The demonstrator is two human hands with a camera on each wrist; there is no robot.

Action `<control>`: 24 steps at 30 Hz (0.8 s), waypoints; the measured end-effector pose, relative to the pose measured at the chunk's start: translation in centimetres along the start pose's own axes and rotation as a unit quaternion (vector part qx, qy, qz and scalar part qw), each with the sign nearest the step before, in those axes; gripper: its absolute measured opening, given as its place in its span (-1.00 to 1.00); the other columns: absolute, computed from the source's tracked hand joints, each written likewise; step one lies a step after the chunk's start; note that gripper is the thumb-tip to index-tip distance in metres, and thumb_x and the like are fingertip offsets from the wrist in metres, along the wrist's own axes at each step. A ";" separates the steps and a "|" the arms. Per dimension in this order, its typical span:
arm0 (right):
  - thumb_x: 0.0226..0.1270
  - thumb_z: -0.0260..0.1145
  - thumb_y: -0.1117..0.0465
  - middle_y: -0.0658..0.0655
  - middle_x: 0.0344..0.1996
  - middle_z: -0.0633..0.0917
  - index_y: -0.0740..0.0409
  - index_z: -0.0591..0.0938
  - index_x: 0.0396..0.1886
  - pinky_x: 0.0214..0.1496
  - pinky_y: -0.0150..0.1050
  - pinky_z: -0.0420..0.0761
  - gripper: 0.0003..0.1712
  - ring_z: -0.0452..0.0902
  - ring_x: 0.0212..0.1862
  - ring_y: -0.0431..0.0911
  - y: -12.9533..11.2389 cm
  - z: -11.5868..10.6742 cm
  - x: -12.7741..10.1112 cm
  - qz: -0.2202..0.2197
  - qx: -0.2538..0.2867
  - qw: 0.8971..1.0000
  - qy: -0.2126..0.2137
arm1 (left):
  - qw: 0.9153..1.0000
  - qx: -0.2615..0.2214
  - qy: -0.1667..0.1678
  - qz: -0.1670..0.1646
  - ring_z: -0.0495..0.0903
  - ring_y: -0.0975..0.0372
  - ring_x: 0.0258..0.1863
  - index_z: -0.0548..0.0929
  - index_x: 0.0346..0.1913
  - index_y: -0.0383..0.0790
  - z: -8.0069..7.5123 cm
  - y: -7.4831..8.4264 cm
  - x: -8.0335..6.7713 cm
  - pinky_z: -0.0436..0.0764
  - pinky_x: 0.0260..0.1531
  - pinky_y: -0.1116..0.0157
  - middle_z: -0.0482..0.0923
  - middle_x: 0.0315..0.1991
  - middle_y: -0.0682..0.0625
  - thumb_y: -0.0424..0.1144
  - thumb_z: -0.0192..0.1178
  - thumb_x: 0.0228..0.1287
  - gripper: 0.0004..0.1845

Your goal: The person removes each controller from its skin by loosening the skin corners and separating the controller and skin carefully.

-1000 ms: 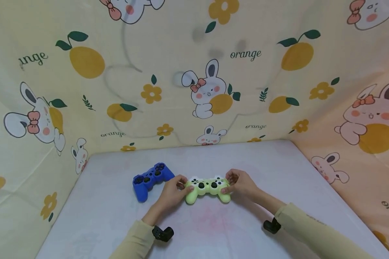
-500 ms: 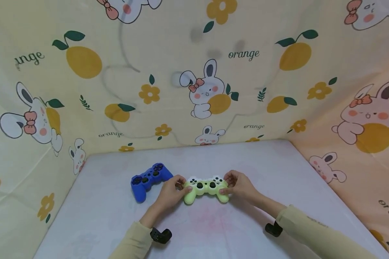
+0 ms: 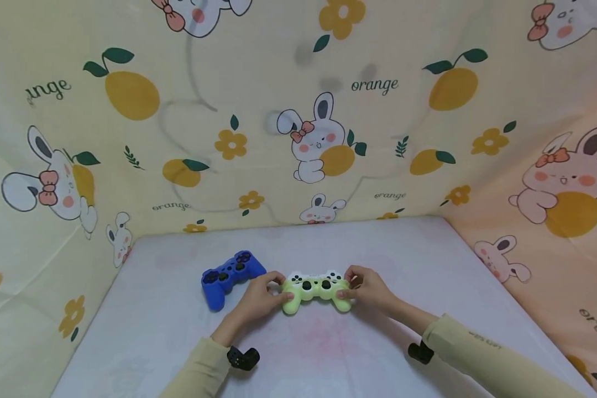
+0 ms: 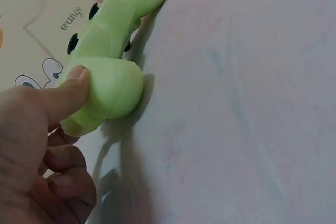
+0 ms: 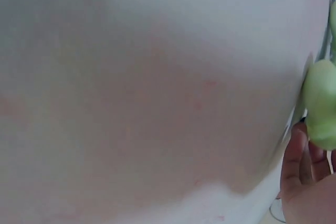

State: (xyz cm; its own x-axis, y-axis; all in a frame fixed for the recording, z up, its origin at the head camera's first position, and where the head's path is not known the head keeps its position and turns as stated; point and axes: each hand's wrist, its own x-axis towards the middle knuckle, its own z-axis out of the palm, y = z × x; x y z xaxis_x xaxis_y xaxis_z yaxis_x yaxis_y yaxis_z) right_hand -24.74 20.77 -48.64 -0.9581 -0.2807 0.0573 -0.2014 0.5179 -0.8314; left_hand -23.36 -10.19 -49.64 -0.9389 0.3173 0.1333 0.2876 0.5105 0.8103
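Note:
A light green game controller (image 3: 314,291) with black sticks and white buttons lies on the pale table (image 3: 378,354), held at both ends. My left hand (image 3: 263,294) grips its left handle, the thumb pressed on the green grip (image 4: 107,85). My right hand (image 3: 367,287) grips the right handle, fingers curled round it; in the right wrist view only the thumb edge (image 5: 302,169) and a bit of the green controller (image 5: 320,103) show. A blue controller (image 3: 230,275) lies just left of my left hand, untouched.
Cloth walls printed with rabbits and oranges (image 3: 323,138) close in the table at the back, left and right. Black wrist camera mounts (image 3: 242,357) sit at both sleeves. Bare table surface spreads in front of the controllers.
Both hands keep their hold on the green controller, which has hardly moved. The forearms have shifted slightly left and lower in the head view.

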 end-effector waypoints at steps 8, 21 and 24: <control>-0.11 0.67 0.12 0.01 -0.47 0.58 0.12 0.55 -0.42 -0.33 -0.22 0.45 -0.57 0.46 -0.37 -0.10 -0.4 0.2 0.1 0.036 -0.029 0.999 0.001 | 1.000 0.013 0.004 0.008 0.39 0.26 -0.57 0.61 -0.23 -0.09 0.0 0.1 -0.2 0.42 -0.48 0.27 0.60 -0.15 0.02 -0.09 0.43 0.17 -0.76; 0.02 0.61 0.15 0.11 -0.25 0.54 0.18 0.48 -0.13 -0.42 -0.26 0.50 -0.47 0.44 -0.41 -0.09 -0.7 -0.1 0.0 0.052 0.018 0.998 -0.025 | 0.999 0.024 0.022 -0.035 0.49 0.27 -0.44 0.60 -0.04 -0.22 0.2 1.4 -0.7 0.50 -0.44 0.30 0.59 -0.18 -0.01 -0.13 0.45 0.16 -0.61; 0.03 0.61 0.16 0.11 -0.25 0.54 0.18 0.48 -0.15 -0.42 -0.25 0.52 -0.48 0.46 -0.40 -0.09 -0.8 -0.1 0.0 0.056 0.018 0.998 -0.031 | 0.998 0.024 0.034 -0.040 0.50 0.23 -0.35 0.58 0.02 -0.26 0.6 1.5 -1.0 0.52 -0.37 0.27 0.57 -0.23 -0.01 -0.15 0.45 0.16 -0.58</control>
State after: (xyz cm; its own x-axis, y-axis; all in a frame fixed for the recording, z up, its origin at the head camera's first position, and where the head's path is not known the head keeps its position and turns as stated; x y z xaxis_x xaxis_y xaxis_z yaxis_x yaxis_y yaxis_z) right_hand -24.61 20.41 -47.94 -0.9594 -0.2730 -0.0711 -0.0852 0.5207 -0.8495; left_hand -21.90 -9.26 -48.91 -0.9692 0.2205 0.1095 0.2191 0.5700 0.7919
